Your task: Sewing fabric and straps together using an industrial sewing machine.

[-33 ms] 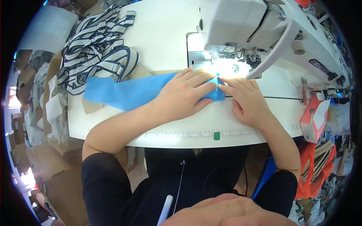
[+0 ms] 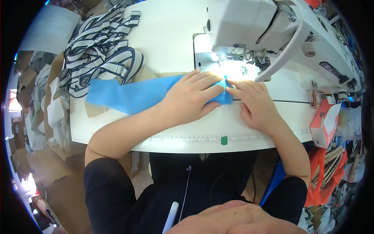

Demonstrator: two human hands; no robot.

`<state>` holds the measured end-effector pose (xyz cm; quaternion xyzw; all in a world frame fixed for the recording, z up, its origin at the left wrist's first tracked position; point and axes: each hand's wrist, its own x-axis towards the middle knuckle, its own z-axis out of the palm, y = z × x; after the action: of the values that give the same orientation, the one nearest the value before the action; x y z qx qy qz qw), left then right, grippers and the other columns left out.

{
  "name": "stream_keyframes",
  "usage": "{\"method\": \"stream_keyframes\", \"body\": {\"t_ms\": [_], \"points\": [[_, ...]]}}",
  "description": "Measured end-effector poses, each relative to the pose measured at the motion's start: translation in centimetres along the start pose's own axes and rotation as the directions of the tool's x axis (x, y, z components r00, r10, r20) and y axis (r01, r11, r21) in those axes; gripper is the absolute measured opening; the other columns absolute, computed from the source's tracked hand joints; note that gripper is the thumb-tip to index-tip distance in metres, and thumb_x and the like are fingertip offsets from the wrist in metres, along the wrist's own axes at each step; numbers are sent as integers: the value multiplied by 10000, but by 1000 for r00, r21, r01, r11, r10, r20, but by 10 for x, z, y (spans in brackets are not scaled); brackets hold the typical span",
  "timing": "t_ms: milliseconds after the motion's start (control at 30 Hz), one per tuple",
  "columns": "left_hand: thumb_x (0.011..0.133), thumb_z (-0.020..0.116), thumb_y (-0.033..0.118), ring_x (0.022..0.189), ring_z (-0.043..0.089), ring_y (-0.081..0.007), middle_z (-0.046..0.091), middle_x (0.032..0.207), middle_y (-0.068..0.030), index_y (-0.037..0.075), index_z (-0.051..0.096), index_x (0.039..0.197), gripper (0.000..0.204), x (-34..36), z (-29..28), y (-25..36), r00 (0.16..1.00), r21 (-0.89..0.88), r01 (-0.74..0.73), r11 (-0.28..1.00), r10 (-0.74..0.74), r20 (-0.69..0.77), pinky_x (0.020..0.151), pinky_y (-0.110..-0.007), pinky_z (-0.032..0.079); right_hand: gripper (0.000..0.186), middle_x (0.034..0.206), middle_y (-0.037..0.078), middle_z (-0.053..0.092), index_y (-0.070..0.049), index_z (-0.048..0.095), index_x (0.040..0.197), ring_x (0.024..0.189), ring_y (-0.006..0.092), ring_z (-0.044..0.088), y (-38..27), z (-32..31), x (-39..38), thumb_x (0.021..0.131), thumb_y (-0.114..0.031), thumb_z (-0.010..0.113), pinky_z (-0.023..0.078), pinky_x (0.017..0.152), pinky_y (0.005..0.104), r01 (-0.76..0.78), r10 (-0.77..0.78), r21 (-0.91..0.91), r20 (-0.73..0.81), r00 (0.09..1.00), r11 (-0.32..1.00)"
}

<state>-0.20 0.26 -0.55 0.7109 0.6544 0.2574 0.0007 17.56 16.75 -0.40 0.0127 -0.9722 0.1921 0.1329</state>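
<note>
A strip of blue fabric (image 2: 134, 95) lies across the white table, its right end at the front of the sewing machine (image 2: 243, 29). My left hand (image 2: 193, 93) rests flat on that end, fingers stretched toward the needle area, thumb apart. From the other side my right hand (image 2: 257, 103) reaches in, fingertips on the fabric's right edge and thumb on the table. Both hands are open, pressing the cloth down rather than gripping it. Glare from the machine's lamp washes out the fingertips and hides the presser foot. Beige fabric (image 2: 95, 111) shows from under the blue piece.
Black-and-white striped webbing (image 2: 103, 50) is heaped at the far left. Small red-handled snips (image 2: 314, 94) and a red-and-white tissue box (image 2: 325, 123) sit at the right. A ruler strip (image 2: 187, 138) with a green mark (image 2: 224, 140) runs along the near table edge (image 2: 175, 151).
</note>
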Motion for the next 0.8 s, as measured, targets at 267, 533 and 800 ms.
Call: {"method": "stream_keyframes", "body": {"t_ms": [267,533,800], "points": [[801,740,246,1183,560,-295,594,1233,-97,110,610,1078,334,-3,3,-3,1000,2,-17,1000,17,-11,1038,-490,425,455,1323,57,569,-87,619,1183,1194,232,517,0,1,1,741,12,583,365,1015,387,23,-23,-32,-11,1000,999],[806,733,222,1127,598,-290,626,1185,-93,115,642,1029,263,0,6,-5,998,24,-23,999,24,-51,1021,-480,445,456,1297,64,577,-87,629,1159,1184,240,521,-3,1,6,721,27,569,363,1020,394,2,-3,-40,-15,1000,999],[845,692,251,1142,586,-266,623,1140,-76,126,620,1014,222,-2,8,-3,998,43,-25,999,27,-61,1025,-476,446,438,1285,58,586,-99,637,1130,1150,237,531,5,-2,6,717,30,568,378,977,395,45,-45,-41,10,999,998]]}}
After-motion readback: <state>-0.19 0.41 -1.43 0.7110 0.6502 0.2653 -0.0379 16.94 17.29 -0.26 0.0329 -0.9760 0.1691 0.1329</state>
